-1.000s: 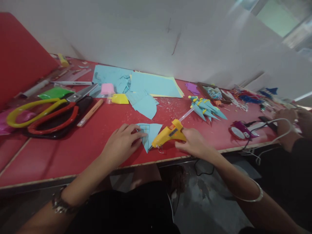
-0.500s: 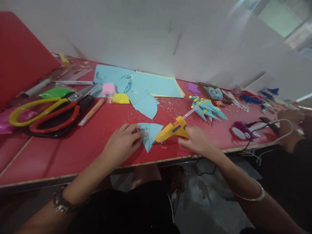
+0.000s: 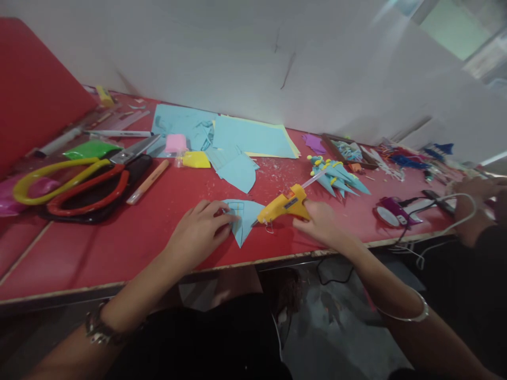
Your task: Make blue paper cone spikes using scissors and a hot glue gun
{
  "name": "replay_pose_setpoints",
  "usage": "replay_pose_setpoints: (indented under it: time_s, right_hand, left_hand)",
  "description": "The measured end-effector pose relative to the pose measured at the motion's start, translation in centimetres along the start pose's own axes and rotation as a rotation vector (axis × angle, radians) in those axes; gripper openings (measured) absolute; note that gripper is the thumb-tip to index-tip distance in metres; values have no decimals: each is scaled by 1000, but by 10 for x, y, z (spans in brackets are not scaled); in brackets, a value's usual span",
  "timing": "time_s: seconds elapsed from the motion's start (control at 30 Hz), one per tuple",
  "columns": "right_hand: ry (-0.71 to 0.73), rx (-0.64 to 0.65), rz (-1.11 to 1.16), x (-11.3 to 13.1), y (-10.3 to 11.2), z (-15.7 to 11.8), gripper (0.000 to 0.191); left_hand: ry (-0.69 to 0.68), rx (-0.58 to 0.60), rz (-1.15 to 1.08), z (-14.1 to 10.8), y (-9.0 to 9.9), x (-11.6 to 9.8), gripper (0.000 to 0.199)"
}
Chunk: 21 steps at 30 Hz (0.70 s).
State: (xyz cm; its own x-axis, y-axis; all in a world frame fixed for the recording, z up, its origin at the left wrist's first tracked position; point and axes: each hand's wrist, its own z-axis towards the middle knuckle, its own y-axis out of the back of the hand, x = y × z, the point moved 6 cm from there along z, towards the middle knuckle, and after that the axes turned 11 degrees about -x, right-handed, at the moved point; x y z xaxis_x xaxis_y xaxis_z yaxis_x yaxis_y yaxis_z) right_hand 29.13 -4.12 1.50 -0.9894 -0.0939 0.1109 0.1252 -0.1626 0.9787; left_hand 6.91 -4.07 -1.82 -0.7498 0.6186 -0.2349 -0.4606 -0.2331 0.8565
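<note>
A pointed piece of light blue paper (image 3: 246, 217), with pencil lines on its left part, lies on the red table near the front edge. My left hand (image 3: 203, 228) holds its left side, fingers curled and fingertips on the paper. A yellow hot glue gun (image 3: 285, 205) is in my right hand (image 3: 322, 224), fingers wrapped round its handle. The nozzle meets the paper's right edge, and a clear glue stick (image 3: 315, 178) juts out of the back. Behind them lie more cut blue paper petals (image 3: 240, 171). Folded blue paper spikes with yellow beads (image 3: 336, 177) rest to the right.
Large scissors (image 3: 89, 182), a cutter with an orange handle (image 3: 148, 182) and a pen (image 3: 121, 134) lie left. Blue sheets (image 3: 253, 137) sit against the wall. On the right are a purple device (image 3: 392, 212), a white cable (image 3: 473, 206) and another person's hand (image 3: 475, 190).
The glue gun has shifted slightly right and up with my right hand, its nozzle moving up along the paper's right edge. My left hand stays in place.
</note>
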Motion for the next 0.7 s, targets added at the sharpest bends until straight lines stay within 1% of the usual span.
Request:
replay_pose_setpoints:
  time_s: [0.4, 0.6, 0.7]
  right_hand:
    - [3, -59, -39, -12, -4, 4, 16]
    - [-8, -40, -28, -13, -2, 5, 17]
    - [-26, -52, -47, -16, -1, 6, 20]
  left_hand:
    - [-29, -57, 5, 0, 1, -1, 28]
    - [-37, -42, 2, 0, 0, -1, 28]
    - [-28, -41, 6, 0, 1, 0, 28]
